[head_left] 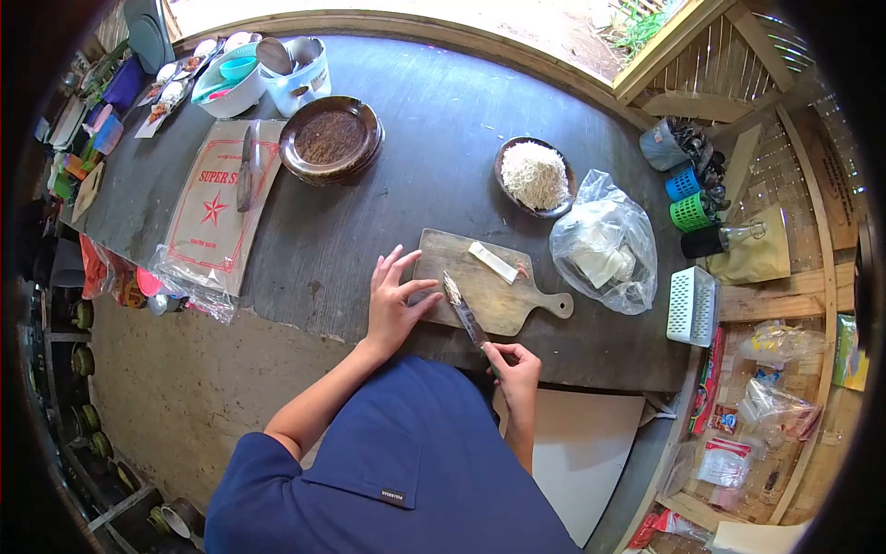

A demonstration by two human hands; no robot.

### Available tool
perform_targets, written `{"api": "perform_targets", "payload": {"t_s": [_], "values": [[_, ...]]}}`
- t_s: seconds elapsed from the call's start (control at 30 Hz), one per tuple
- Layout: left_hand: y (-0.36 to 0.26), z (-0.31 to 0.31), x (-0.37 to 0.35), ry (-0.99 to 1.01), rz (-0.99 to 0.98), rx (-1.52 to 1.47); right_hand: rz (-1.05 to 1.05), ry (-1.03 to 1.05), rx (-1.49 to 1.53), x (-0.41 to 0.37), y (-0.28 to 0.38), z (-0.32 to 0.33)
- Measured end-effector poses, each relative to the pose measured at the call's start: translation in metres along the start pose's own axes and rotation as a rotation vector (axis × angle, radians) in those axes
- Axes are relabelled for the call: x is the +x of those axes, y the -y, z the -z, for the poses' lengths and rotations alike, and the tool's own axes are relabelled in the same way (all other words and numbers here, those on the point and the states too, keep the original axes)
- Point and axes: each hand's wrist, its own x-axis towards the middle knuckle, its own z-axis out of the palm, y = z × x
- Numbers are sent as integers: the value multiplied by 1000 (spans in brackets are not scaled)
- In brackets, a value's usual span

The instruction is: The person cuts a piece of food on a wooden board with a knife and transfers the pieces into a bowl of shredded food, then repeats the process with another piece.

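My right hand (pixel 514 367) grips the handle of a knife (pixel 468 316), whose blade points up and left over the wooden cutting board (pixel 452 254). Whitish bits cling to the blade near its tip. At the board's left edge is my left hand (pixel 395 300), fingers spread and holding nothing. A pale white block (pixel 493 262) lies on the board's upper right, apart from both hands. Beyond the board stands a brown bowl (pixel 505 186) heaped with white shreds (pixel 535 175). To its right sits a clear plastic bag (pixel 604 245) with white pieces inside.
Stacked brown plates (pixel 332 138) stand at the upper left, beside a brown paper packet (pixel 208 198) with another knife (pixel 245 171) on it. Tubs of utensils (pixel 300 83) are farther back. A white perforated basket (pixel 692 307) and cutlery holders (pixel 685 185) line the right side.
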Motion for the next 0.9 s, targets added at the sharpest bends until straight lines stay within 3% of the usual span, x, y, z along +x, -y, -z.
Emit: {"api": "perform_targets", "payload": {"t_s": [0.17, 0.43, 0.73, 0.9], "values": [[9, 9, 0, -46, 70, 27, -15, 46, 23, 8, 4, 10], [8, 5, 0, -86, 17, 31, 83, 52, 8, 43, 35, 41], [11, 7, -1, -78, -6, 11, 280, -111, -141, 168, 131, 103], [12, 9, 0, -83, 10, -2, 350, -239, -304, 201, 157, 99]]}}
